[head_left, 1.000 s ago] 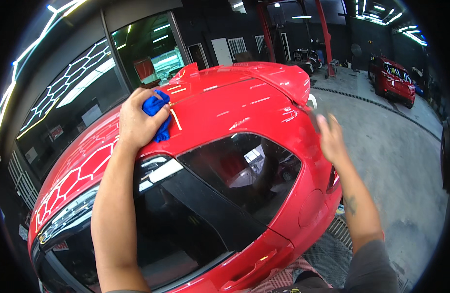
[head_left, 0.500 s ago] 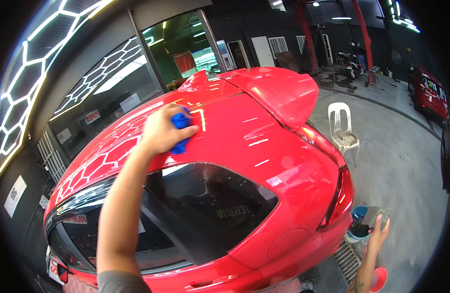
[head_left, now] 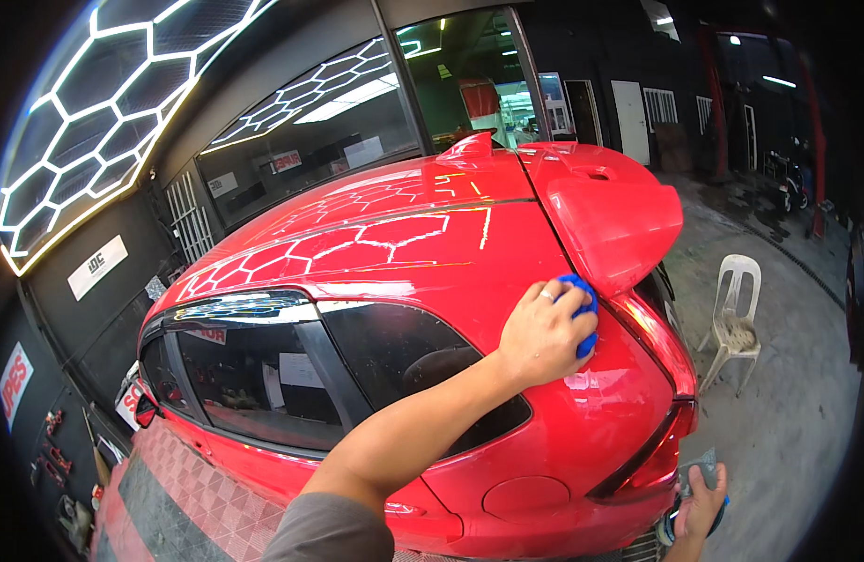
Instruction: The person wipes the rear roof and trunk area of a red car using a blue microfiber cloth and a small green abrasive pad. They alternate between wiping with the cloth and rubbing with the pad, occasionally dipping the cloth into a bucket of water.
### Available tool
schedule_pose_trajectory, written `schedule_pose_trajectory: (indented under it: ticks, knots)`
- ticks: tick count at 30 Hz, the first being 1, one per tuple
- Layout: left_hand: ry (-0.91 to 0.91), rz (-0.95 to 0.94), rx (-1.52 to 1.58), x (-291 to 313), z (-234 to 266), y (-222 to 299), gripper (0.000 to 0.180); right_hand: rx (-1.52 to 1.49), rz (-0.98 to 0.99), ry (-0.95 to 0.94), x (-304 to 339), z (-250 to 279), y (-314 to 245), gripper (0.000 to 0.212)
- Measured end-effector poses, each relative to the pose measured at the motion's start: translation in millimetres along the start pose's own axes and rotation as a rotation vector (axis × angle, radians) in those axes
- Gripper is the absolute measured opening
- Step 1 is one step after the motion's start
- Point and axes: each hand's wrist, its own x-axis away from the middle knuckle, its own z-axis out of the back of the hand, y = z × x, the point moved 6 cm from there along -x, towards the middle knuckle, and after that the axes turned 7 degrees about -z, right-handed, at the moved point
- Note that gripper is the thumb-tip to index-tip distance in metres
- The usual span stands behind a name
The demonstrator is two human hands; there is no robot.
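Note:
A crumpled blue cloth [head_left: 582, 314] is in my left hand [head_left: 544, 332], whose fingers curl over it. The hand presses the cloth on the glossy red car [head_left: 507, 239], at the rear corner below the spoiler [head_left: 610, 206] and above the tail light [head_left: 652, 450]. My right hand [head_left: 703, 501], low at the right beyond the car's rear corner, grips a grey pad [head_left: 701, 468] between thumb and fingers. The pad's exact kind cannot be made out. The dark rear side window [head_left: 404, 351] lies partly behind my left forearm.
A white plastic chair [head_left: 731, 314] with a fuzzy beige thing [head_left: 734, 330] on its seat stands behind the car. A bucket [head_left: 668, 529] shows partly beside my right hand. Glass panels [head_left: 310, 140] and a dark wall run along the far side.
My left hand has slid the blue cloth from the roof edge rightward and down to the rear corner. The view has shifted left, and my right hand with the pad sits lower.

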Motion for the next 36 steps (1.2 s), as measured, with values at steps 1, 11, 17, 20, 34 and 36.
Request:
schedule_pose_trajectory:
  ticks: [1, 11, 17, 20, 34, 36]
  knots:
    - [-0.036, -0.007, 0.001, 6, 3, -1, 0.031, -0.067, -0.069, -0.012, 3, -11, 6, 0.044]
    - [-0.255, 0.596, -0.247, 9, 103, -143, 0.039, -0.207, 0.332, -0.665, 23, -336, -121, 0.053]
    - [-0.220, 0.797, -0.363, 45, 150, -241, 0.047, 0.955, 1.176, -0.336, -13, -451, -139, 0.047]
    - [-0.065, 0.774, -0.427, 82, 182, -283, 0.052, 1.215, 1.277, -0.337, -9, -436, -100, 0.054]
    - [-0.047, 0.811, -0.243, 97, 178, -299, 0.054, 1.469, 0.977, -0.383, -74, -524, -124, 0.054]
    - [-0.030, 0.810, -0.246, 99, 174, -300, 0.051, 1.454, 1.074, -0.373, -51, -482, -115, 0.055]
